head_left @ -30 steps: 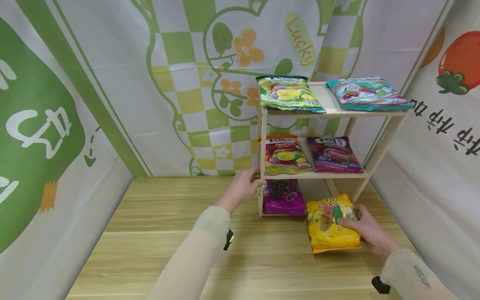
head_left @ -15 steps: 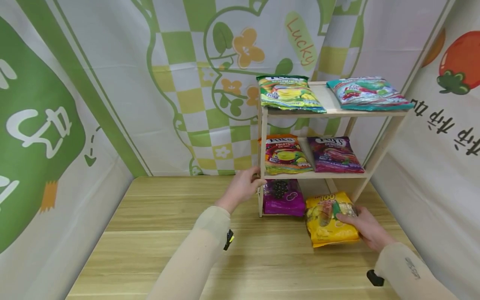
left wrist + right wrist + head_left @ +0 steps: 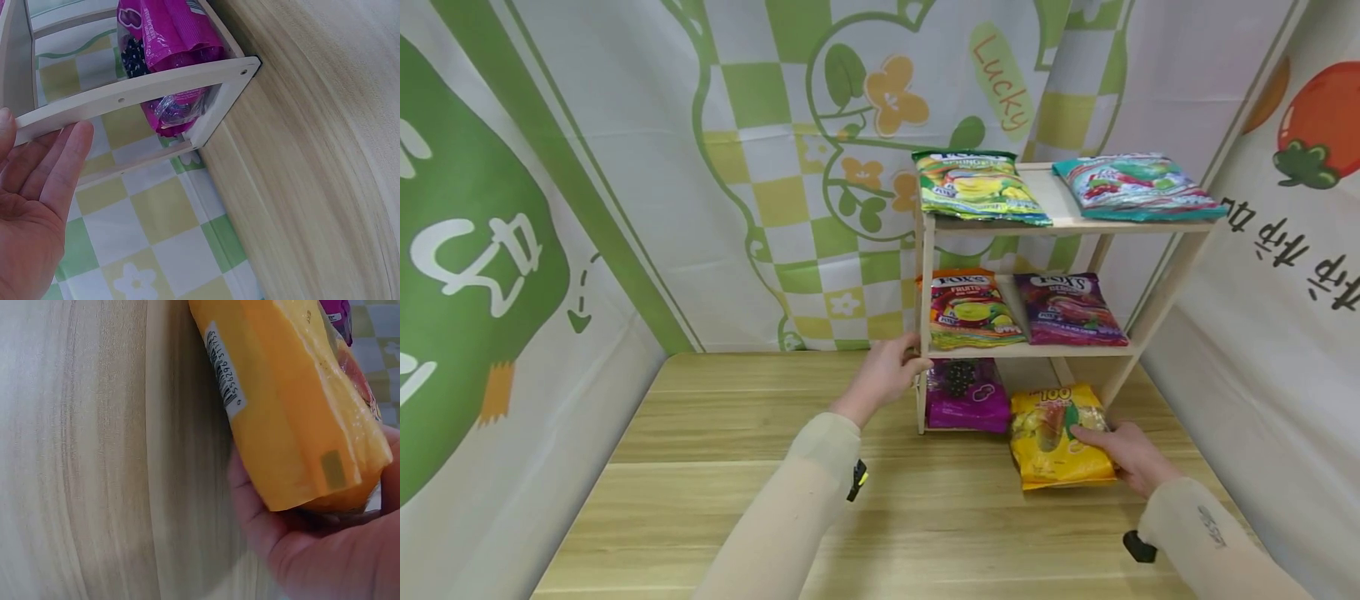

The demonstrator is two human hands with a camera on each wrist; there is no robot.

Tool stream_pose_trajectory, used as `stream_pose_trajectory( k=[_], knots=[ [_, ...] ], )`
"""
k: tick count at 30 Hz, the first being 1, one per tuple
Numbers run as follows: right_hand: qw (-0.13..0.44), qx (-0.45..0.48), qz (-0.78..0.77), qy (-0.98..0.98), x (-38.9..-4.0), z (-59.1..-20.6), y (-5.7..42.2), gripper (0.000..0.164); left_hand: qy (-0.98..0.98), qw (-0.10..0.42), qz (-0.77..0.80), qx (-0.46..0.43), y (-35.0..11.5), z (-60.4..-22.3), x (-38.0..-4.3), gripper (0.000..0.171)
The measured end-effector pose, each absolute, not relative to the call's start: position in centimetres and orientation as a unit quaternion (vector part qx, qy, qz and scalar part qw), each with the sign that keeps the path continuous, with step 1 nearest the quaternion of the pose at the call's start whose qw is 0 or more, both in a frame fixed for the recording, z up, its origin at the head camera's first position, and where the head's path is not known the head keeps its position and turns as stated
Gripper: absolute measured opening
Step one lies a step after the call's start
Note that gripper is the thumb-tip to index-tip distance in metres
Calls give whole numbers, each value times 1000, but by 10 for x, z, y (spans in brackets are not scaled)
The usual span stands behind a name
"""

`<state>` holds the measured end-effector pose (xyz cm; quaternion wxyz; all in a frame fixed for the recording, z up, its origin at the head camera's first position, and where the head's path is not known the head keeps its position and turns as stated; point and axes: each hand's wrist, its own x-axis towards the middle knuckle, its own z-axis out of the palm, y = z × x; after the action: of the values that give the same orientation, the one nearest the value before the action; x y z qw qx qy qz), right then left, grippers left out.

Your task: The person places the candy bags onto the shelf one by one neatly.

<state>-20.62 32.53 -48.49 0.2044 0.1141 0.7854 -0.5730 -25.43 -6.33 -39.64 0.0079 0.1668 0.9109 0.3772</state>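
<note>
My right hand (image 3: 1131, 454) grips a yellow candy bag (image 3: 1060, 446) by its right side, thumb on the front and fingers beneath. The bag is tilted at the front of the bottom shelf, its upper end overlapping the shelf opening; its yellow back with a barcode (image 3: 225, 372) shows in the right wrist view. At the left side of the wooden shelf rack (image 3: 1030, 352), my left hand (image 3: 883, 371) holds the front post, with thumb and fingers on either side of the bar (image 3: 125, 90). A purple candy bag (image 3: 966, 400) lies on the bottom shelf, left.
An orange-red candy bag (image 3: 973, 312) and a dark purple one (image 3: 1067, 308) lie on the middle shelf. Up top are a green-yellow bag (image 3: 977, 187) and a teal one (image 3: 1138, 187). The wooden table (image 3: 722, 483) runs to printed cloth walls (image 3: 760, 167).
My right hand has moved the yellow bag slightly left and further back toward the bottom shelf. My left hand stays on the post.
</note>
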Motion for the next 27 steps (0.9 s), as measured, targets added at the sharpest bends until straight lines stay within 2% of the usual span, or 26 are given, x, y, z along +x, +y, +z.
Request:
stream_pose_trajectory(
  k=[6,21,27],
  knots=[
    [223,123,-545,799,-204,-481,321,100,910,10,380,165,-63,-397,-254,35],
    [247,145,-640,713,-195,-493,323,95,907,4,385,172,-62,-398,-254,31],
    [232,134,-663,699,-193,-497,326,97,907,-3,383,174,-63,-398,-254,29]
  ],
)
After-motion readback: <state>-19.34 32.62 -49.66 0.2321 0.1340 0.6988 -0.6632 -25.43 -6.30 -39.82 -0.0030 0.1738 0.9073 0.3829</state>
